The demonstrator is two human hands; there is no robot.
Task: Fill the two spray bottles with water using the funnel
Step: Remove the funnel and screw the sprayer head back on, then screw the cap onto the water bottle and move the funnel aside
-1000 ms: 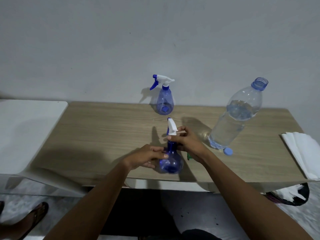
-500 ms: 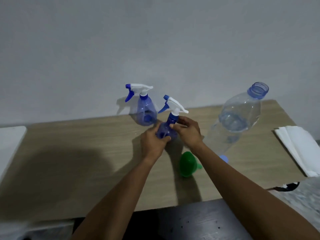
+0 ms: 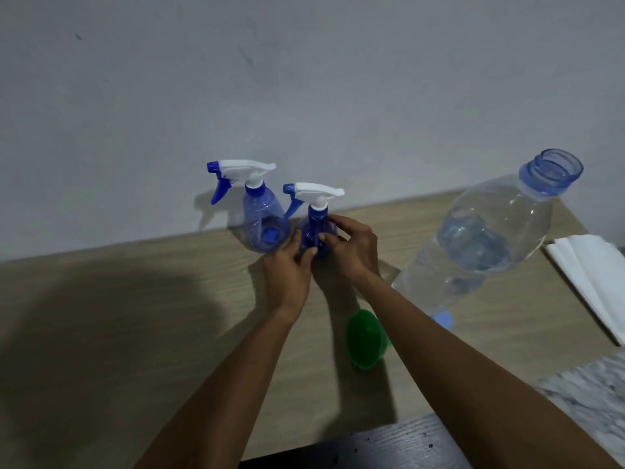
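Observation:
Two blue spray bottles with white trigger heads stand side by side at the back of the wooden table, by the wall. The left spray bottle stands free. The right spray bottle is held upright between both hands: my left hand grips its body from the left, my right hand from the right. A green funnel lies on its side on the table, between my forearms. A large clear water bottle, uncapped and partly full, stands to the right.
The water bottle's blue cap lies at its base, partly hidden by my right arm. A stack of white paper napkins sits at the table's right edge. A grey wall rises directly behind the bottles.
Both hands carried the spray bottle from the table's front edge to the back, beside the other one, and it now stands upright. The funnel came into view.

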